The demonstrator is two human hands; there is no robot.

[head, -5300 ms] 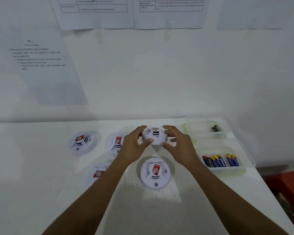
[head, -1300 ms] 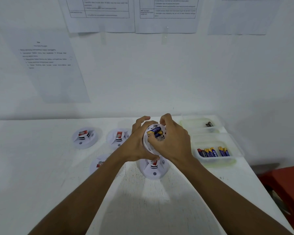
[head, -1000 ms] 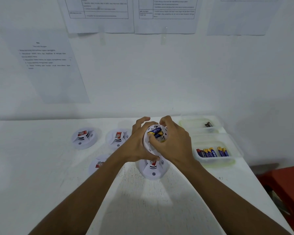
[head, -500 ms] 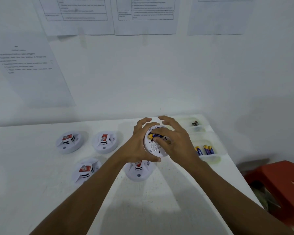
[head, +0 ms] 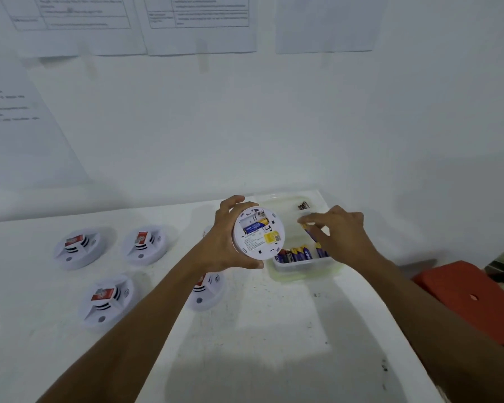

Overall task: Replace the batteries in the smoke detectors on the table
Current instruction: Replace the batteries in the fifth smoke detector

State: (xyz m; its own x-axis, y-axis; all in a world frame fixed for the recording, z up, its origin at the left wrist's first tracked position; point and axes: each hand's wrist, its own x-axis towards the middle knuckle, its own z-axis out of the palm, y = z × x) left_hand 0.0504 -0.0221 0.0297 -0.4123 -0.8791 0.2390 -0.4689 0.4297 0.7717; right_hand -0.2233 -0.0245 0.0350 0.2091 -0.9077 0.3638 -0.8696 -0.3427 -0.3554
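Note:
My left hand (head: 220, 242) grips a white smoke detector (head: 258, 232) lifted above the table, its back turned to me with one blue-and-yellow battery showing in the open compartment. My right hand (head: 342, 232) pinches a blue battery (head: 310, 235) over the two plastic boxes. The near box (head: 303, 264) holds several blue-and-yellow batteries. The far box (head: 288, 203) holds a dark battery (head: 303, 205). Several more detectors lie face up: two at the back left (head: 77, 247) (head: 144, 242), one at the front left (head: 106, 299), one under my left forearm (head: 208, 289).
The white table (head: 274, 330) ends at a wall hung with printed sheets (head: 198, 21). A red stool (head: 469, 298) stands off the table's right edge, close to my right forearm.
My right hand has left the detector's back and moved right over the boxes, with a battery pinched in it. My left hand keeps the detector up. The camera has swung left.

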